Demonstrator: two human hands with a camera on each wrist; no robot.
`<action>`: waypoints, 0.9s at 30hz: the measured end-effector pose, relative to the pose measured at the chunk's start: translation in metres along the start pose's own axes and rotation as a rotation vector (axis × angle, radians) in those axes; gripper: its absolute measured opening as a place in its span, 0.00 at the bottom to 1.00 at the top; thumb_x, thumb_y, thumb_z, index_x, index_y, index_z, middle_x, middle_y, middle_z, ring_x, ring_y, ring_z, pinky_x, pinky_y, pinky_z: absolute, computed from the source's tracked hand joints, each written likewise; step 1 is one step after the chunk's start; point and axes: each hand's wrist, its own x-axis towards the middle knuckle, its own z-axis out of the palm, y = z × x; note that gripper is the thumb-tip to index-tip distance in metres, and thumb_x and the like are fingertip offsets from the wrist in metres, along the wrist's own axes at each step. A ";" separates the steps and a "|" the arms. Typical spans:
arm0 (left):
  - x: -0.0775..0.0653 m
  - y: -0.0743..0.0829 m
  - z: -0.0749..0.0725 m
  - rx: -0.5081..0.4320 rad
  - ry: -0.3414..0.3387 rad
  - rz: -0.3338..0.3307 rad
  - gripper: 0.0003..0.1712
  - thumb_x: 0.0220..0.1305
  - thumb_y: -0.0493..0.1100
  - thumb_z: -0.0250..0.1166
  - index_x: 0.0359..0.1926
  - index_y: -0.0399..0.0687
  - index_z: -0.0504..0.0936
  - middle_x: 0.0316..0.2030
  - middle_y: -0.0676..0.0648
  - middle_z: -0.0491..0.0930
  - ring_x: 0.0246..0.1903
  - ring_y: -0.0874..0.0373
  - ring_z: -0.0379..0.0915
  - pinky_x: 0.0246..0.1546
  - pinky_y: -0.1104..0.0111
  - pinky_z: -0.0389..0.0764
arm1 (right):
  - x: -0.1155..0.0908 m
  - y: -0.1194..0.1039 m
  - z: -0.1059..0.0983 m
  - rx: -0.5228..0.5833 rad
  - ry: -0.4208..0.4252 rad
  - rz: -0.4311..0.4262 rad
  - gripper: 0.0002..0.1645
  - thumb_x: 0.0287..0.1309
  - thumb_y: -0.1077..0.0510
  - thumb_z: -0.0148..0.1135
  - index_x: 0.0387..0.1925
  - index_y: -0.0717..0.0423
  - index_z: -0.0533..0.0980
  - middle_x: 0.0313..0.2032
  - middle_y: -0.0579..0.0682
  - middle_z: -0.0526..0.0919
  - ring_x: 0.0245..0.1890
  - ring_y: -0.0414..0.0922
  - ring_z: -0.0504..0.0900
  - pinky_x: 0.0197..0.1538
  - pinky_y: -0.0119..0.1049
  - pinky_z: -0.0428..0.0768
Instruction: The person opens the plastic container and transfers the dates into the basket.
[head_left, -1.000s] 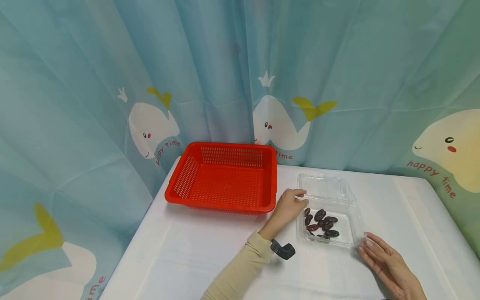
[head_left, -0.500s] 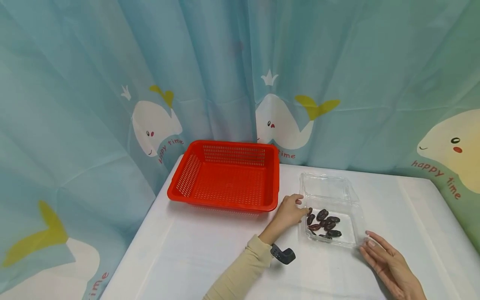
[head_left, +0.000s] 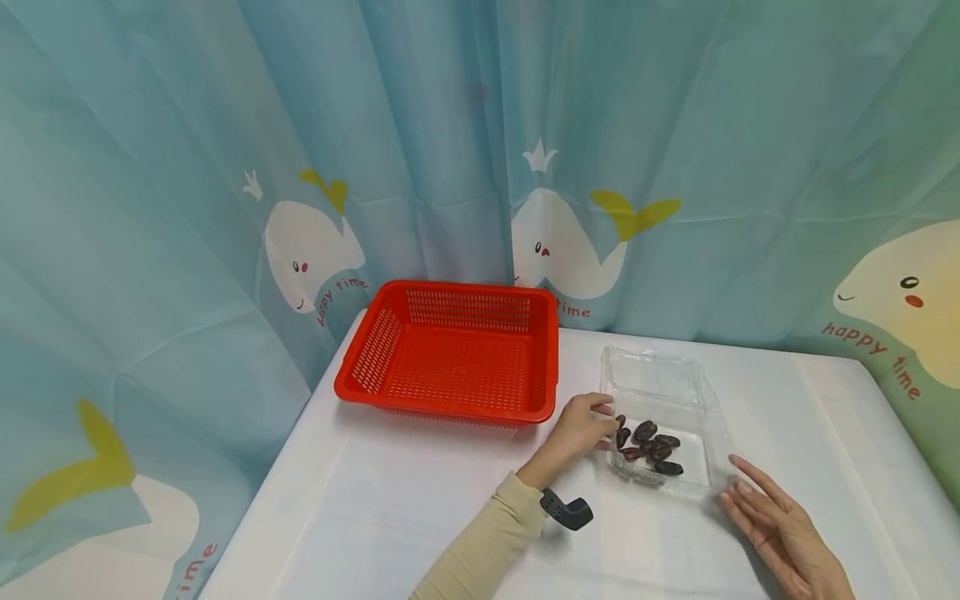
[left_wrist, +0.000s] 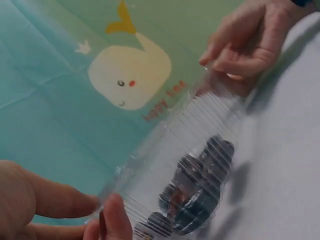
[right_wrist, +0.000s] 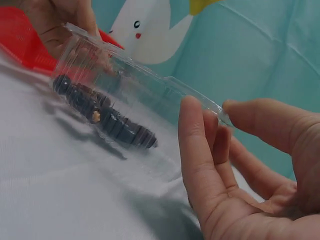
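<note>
A clear plastic clamshell box [head_left: 697, 454] sits right of centre in the head view, with its lid [head_left: 652, 375] folded back toward the curtain. Several dark, wrinkled dates [head_left: 660, 450] lie bunched toward its left side. My left hand [head_left: 577, 433] grips the box's left edge. At the front right corner, my right hand [head_left: 787, 529] holds the box; in the right wrist view its thumb and fingers [right_wrist: 192, 135] pinch the rim. Both wrist views show the box's ribbed wall, with the dates [left_wrist: 192, 190] behind it. The box appears lifted and tilted a little.
A red perforated basket [head_left: 457, 367] stands on the white-covered table [head_left: 360, 517], left of the box. Behind it hangs a blue-green curtain [head_left: 427, 125] printed with whales. A dark wrist strap [head_left: 566, 510] juts from the left wrist.
My left hand has slid down along the box's left side and now grips it. The box's front has tipped slightly, and its front dates look rearranged. The right hand stays at its corner.
</note>
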 end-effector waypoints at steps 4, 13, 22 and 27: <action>-0.001 0.005 -0.002 -0.117 -0.024 -0.010 0.28 0.67 0.27 0.65 0.67 0.31 0.76 0.49 0.41 0.81 0.29 0.62 0.77 0.36 0.65 0.91 | -0.001 -0.003 0.001 0.086 -0.110 0.029 0.33 0.82 0.68 0.30 0.63 0.47 0.82 0.51 0.50 0.82 0.56 0.41 0.85 0.67 0.36 0.80; 0.002 0.007 -0.006 -0.276 -0.080 -0.031 0.28 0.67 0.27 0.65 0.67 0.28 0.74 0.44 0.46 0.78 0.29 0.60 0.79 0.40 0.65 0.91 | -0.006 -0.009 0.005 0.255 -0.160 0.164 0.35 0.85 0.60 0.25 0.63 0.47 0.82 0.55 0.51 0.80 0.59 0.40 0.83 0.69 0.30 0.77; 0.002 0.009 -0.007 -0.405 -0.111 -0.026 0.28 0.68 0.29 0.65 0.68 0.28 0.73 0.41 0.49 0.78 0.31 0.60 0.81 0.38 0.71 0.89 | -0.012 -0.007 0.012 0.490 -0.240 0.208 0.36 0.86 0.52 0.22 0.67 0.54 0.78 0.64 0.59 0.79 0.68 0.44 0.78 0.76 0.29 0.68; 0.001 0.012 -0.008 -0.387 -0.104 -0.033 0.27 0.69 0.30 0.66 0.68 0.30 0.74 0.42 0.47 0.79 0.32 0.60 0.81 0.42 0.67 0.90 | -0.013 -0.010 0.015 0.462 -0.250 0.210 0.36 0.86 0.53 0.21 0.68 0.52 0.77 0.64 0.59 0.78 0.67 0.45 0.80 0.75 0.29 0.69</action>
